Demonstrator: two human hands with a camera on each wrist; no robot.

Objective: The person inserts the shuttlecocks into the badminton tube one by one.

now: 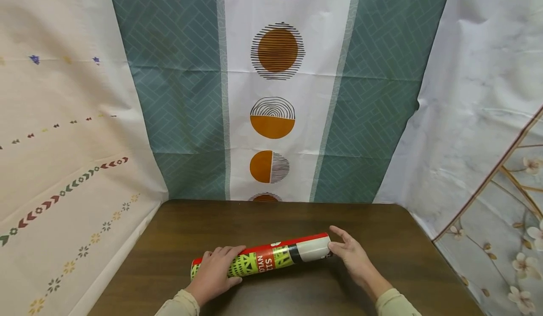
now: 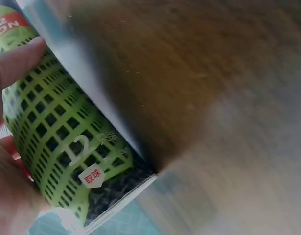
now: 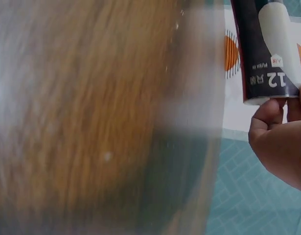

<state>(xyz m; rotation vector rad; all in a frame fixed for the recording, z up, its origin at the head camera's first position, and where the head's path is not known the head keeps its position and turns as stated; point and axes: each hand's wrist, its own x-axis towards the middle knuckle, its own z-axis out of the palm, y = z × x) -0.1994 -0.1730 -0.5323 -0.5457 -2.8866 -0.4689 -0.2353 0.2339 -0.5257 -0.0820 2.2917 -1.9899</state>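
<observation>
A long shuttlecock tube [image 1: 271, 258], with a red band, a yellow-green lattice print and a black and white section, is held at a slant over the brown table. My left hand [image 1: 216, 270] grips it near its left end, thumb on the near side. In the left wrist view the thumb [image 2: 23, 61] lies across the green print of the tube [image 2: 57, 127]. My right hand [image 1: 351, 257] is at the white right end, thumb and fingers bent around the end edge. The right wrist view shows the fingers [image 3: 270, 115] at that end of the tube [image 3: 270, 54], below a "12" marking.
The dark wooden table [image 1: 191, 217] has rounded far corners. Behind it hangs a teal and white curtain [image 1: 186, 118] with orange circles. Patterned cloths hang at the left [image 1: 76, 165] and the right [image 1: 458, 94], close to the table's sides.
</observation>
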